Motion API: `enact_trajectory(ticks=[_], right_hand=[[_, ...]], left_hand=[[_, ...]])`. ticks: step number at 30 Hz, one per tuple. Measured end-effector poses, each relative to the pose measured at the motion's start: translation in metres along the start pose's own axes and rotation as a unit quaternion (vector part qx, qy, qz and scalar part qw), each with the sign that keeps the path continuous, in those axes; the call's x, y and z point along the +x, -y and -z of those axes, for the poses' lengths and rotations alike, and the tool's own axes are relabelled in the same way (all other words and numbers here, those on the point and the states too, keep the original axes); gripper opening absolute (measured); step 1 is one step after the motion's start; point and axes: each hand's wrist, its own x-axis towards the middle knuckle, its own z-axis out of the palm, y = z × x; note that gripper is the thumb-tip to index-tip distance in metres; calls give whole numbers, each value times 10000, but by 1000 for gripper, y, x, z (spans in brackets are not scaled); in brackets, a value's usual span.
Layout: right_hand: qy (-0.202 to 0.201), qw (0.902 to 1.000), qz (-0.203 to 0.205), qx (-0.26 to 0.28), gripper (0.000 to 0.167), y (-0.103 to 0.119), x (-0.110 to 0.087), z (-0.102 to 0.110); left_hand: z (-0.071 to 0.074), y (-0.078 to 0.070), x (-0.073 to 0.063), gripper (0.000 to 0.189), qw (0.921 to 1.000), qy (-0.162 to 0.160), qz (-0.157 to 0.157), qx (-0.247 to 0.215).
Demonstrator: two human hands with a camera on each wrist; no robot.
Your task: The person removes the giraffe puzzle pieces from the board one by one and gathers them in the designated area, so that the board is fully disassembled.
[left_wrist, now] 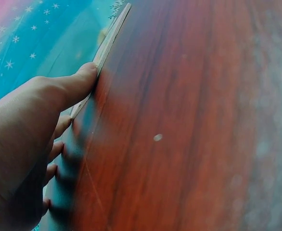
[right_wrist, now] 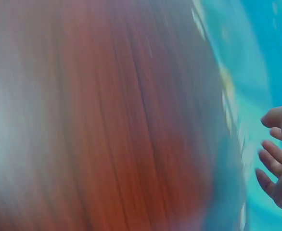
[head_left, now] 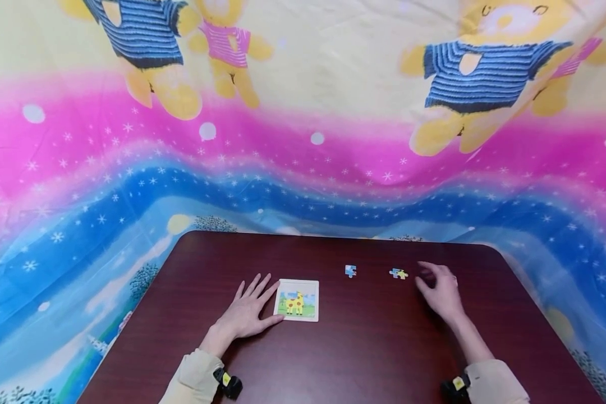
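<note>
I am resting my left hand [head_left: 246,315] flat and widely spread at the left side of a picture board [head_left: 297,302], the index fingertip and thumb touching its edge without closing round it; the board is lying on the table [head_left: 353,359], showing a yellow giraffe with reddish spots inside a pale frame. My right hand [head_left: 441,294] is hovering with loosely bent fingers, thumb standing apart from forefinger, and I am seeing nothing in its grasp. As to progress: the giraffe is showing on the board, but whether it is printed there or made up of fitted parts I am not able to tell. Outstanding, in my judgement, are two loose items — a mostly blue puzzle piece [head_left: 350,271] and a blue-and-yellow puzzle piece [head_left: 398,274] — both lying on the table to the right of the board, well apart from it and from each other, the second lying near my right fingertips without contact. As to markings: I am finding no legible brand, label or lettering; the wrist cameras [head_left: 228,383] are carrying yellow patches, too small for reading.
</note>
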Motion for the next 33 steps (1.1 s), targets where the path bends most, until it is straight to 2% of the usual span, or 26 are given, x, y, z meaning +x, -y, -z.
enact_trajectory(ticks=[3,6,11,14,19,24,29,33], right_hand=[[310,9985,363,250,41,34,-2,-17],[747,9939,508,631,37,68,-5,-34],[1601,9780,572,1209,36,112,-13,-65],[1948,9679,670,1442,36,133,-19,-85],[2314,9541,931,1655,35,160,-24,-117],[2556,9445,1157,1711,36,182,-24,-142],[2636,9415,1373,1592,38,195,-23,-162],[2553,9463,1425,1380,35,196,-23,-175]], left_hand=[[1,0,0,91,10000,19,-5,-11],[1,-1,0,91,10000,39,-10,-12],[1,-2,0,91,10000,42,-12,-1],[1,-2,0,91,10000,41,-10,23],[2,-3,-1,90,10000,52,19,37],[3,-4,-1,90,10000,69,7,39],[3,-3,-1,89,9999,93,13,68],[2,-4,-2,89,10000,58,16,69]])
